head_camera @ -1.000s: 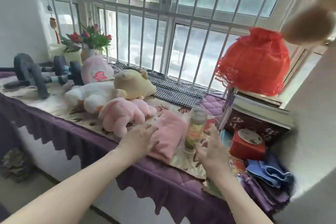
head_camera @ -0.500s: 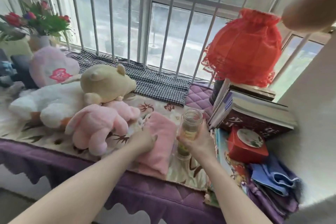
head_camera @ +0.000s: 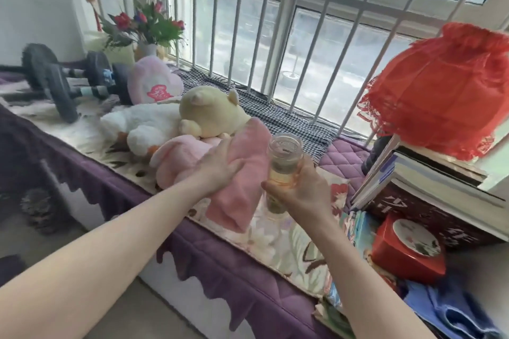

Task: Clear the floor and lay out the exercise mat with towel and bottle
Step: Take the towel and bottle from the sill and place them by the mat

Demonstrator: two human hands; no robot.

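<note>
A folded pink towel (head_camera: 242,187) is lifted off the window seat, gripped at its left edge by my left hand (head_camera: 217,168). My right hand (head_camera: 300,192) is closed around a clear glass bottle (head_camera: 283,162) with yellowish liquid, raised above the floral cover (head_camera: 278,239). The towel and the bottle hang side by side, almost touching. No exercise mat is in view.
Plush toys (head_camera: 198,115) lie just behind the towel. Dumbbells (head_camera: 68,82) and a flower vase (head_camera: 148,27) stand at the far left. At the right are stacked books (head_camera: 429,181), a red lampshade (head_camera: 438,88), a red box (head_camera: 407,250) and blue cloth (head_camera: 451,308). Window bars (head_camera: 278,36) rise behind.
Both hands closed on their objects and rose: the towel left the seat in my left hand, the bottle in my right. The view swung back to the left.
</note>
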